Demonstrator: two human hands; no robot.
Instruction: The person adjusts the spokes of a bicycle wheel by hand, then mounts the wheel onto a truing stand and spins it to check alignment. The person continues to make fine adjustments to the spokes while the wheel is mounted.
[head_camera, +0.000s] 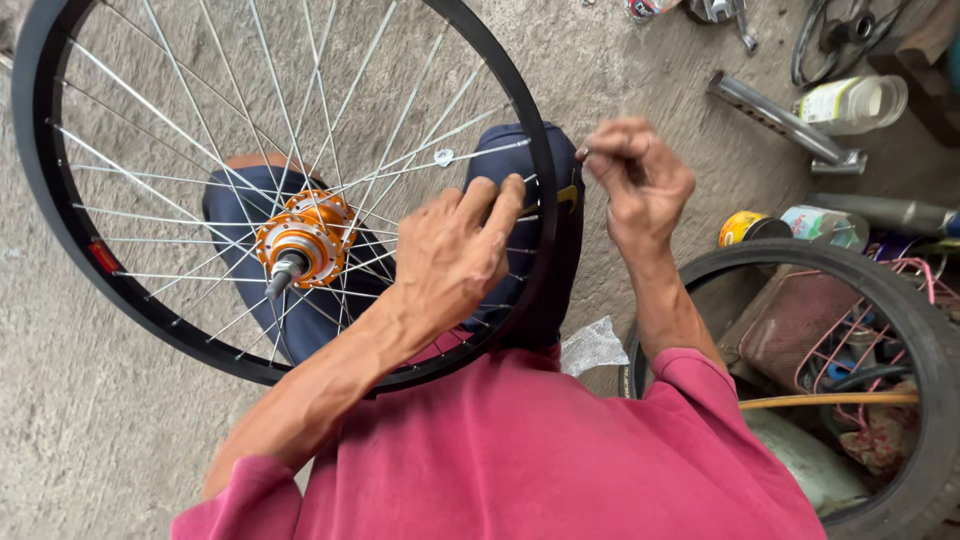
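A black bicycle rim (45, 215) with thin silver spokes (190, 140) and an orange hub (305, 240) rests across my knees. My left hand (455, 250) reaches through the spokes and pinches a spoke close to the rim's right side. My right hand (640, 180) sits just outside the rim, fingers closed on a small thin metal part at the rim's edge. My sleeves are pink and my trousers dark blue.
A black tyre (925, 340) lies at the right with a pink wire basket (860, 340) inside it. Cans (745, 228), a plastic bottle (855, 103) and a metal tube (780, 118) lie on the concrete floor (90, 430) beyond. A crumpled plastic bag (592, 345) sits beside my leg.
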